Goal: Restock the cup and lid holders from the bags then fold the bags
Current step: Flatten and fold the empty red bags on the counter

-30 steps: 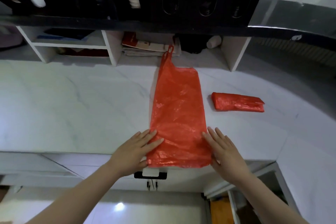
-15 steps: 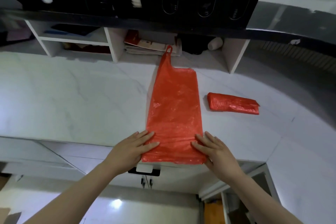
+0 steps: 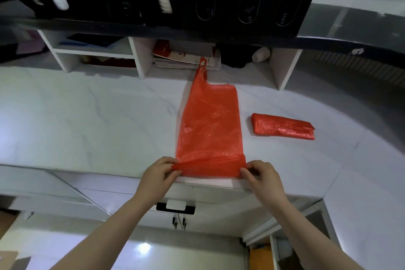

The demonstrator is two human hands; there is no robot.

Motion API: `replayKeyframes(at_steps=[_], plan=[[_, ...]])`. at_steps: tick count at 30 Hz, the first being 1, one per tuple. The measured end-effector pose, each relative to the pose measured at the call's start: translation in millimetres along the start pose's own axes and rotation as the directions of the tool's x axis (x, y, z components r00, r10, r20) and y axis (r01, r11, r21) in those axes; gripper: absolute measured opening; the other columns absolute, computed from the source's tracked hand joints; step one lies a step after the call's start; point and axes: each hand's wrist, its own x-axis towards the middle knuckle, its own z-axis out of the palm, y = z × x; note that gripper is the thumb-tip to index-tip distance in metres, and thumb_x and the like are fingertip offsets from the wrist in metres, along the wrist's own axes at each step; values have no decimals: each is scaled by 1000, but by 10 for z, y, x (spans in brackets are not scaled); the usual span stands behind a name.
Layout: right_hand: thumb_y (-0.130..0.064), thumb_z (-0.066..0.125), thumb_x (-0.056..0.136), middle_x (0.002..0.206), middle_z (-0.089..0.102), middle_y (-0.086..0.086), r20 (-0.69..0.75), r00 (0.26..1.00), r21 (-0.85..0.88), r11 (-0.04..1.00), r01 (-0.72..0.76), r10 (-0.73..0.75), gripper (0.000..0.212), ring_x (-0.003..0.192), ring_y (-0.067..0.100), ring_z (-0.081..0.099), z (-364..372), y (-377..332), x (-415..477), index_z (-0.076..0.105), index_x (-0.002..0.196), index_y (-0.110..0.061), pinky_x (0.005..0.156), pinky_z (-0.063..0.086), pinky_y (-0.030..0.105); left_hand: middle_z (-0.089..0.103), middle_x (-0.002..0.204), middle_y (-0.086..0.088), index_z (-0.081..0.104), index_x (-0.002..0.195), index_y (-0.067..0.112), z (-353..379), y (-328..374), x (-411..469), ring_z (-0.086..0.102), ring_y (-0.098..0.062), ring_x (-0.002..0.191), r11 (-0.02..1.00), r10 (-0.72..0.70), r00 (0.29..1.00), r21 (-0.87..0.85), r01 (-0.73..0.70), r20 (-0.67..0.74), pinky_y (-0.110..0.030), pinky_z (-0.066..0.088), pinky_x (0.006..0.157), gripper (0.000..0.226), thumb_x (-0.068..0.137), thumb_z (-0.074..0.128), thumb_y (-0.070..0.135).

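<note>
A flat red plastic bag lies lengthwise on the white marble counter, its handle pointing toward the back shelves. My left hand pinches the bag's near left corner and my right hand pinches the near right corner. The bag's bottom edge is lifted and turned a little over onto itself. To the right lies a second red bag, folded into a small packet. Overhead hangs the black cup and lid holder, with white cups showing in some slots.
White cubby shelves at the back of the counter hold papers, folders and a white bottle. The counter's front edge runs just under my hands, with a black-handled drawer below. The counter angles away at the right.
Both hands lay flat on the bag's lower sides before. Now they have slid to the bottom corners, pinched them and lifted the bottom edge into a first fold.
</note>
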Motion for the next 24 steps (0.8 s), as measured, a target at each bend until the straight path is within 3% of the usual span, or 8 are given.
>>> replayKeyframes(at_steps=[4,8,12,14,17,20,24], plan=[[-18,68,84,68,63,-17,-67,997,101,994,-42,48,23,73,-4,56,36,-40,22,62,70,-34,56,37,9,62,77,10,64,71,27,49,116,51,56,-2,72,980,-124,991,-165,114,-54,-18,40,64,20,89,63,18],[-14,68,80,62,65,-14,-64,989,172,978,-119,132,20,61,1,58,50,-65,51,65,68,-29,52,39,11,65,66,17,65,75,31,61,204,101,57,2,64,955,-196,979,-235,180,-47,-10,41,57,20,90,61,19],[-33,68,83,71,69,-9,-56,979,237,955,-179,198,9,66,4,64,60,-74,65,61,88,-34,60,48,23,64,72,11,58,78,30,145,239,126,58,-3,68,944,-300,946,-181,276,-121,-19,40,56,13,90,61,28],[-35,63,88,71,65,-8,-90,975,109,975,-192,202,9,69,11,62,91,-73,98,61,86,-27,61,46,28,64,78,8,58,82,25,191,260,138,60,-9,75,950,-306,938,-122,289,-161,-21,39,59,10,91,60,29],[-33,53,94,74,61,-5,-135,975,-77,980,-185,174,14,80,20,56,153,-100,116,59,88,-21,73,47,37,62,71,6,59,82,21,241,288,171,60,-16,74,959,-282,934,-26,284,-220,-30,44,67,14,92,58,30],[-31,52,93,72,56,-7,-188,971,-124,977,-171,146,11,83,19,50,210,-104,109,58,90,-22,76,43,37,60,67,6,59,86,21,270,276,196,57,-19,79,941,-245,936,172,293,-254,-35,32,87,18,94,53,36],[-35,53,93,74,56,-9,-205,964,-125,972,-197,169,14,86,18,50,237,-86,115,54,104,-26,76,43,35,60,71,5,59,94,20,305,303,217,55,-20,84,910,-214,935,289,296,-284,-36,23,86,22,97,47,39]])
